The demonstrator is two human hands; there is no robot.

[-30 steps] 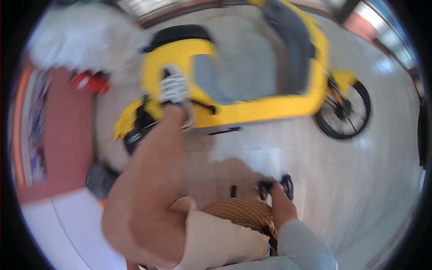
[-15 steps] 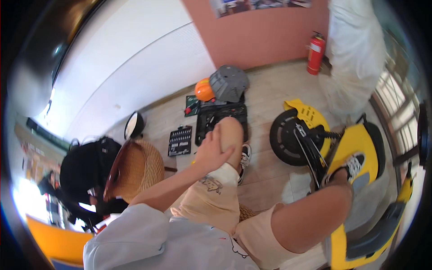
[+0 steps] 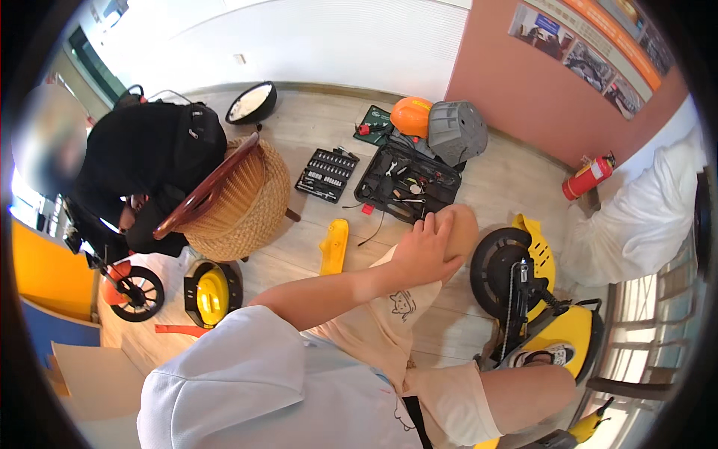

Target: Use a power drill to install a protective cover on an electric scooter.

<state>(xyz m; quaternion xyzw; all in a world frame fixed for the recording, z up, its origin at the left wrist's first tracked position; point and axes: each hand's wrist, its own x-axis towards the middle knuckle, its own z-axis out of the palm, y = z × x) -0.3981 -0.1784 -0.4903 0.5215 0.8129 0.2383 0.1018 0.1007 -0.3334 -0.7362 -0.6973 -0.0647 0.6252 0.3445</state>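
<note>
My left hand (image 3: 432, 245) rests palm down on my bent knee (image 3: 460, 224), fingers apart. My right hand is out of view. Beyond the knee lies an open black tool case (image 3: 407, 183) with wrenches, beside an open socket set (image 3: 325, 176). A loose yellow panel (image 3: 334, 247) lies on the floor left of the knee. To my right, my other foot (image 3: 542, 358) is against a yellow scooter (image 3: 561, 344) with its rear wheel (image 3: 486, 277) nearby.
A person in black (image 3: 142, 161) bends beside a wicker chair (image 3: 247, 206) at left, near another scooter's front wheel (image 3: 138, 292). Helmets (image 3: 410, 114) sit behind the case. A red extinguisher (image 3: 587, 176) and white covered bulk (image 3: 639, 217) stand at right.
The view has swung from the yellow scooter toward the tools and chair at left, moving the scooter rightward in view. My left hand stays on the knee since half a second ago.
</note>
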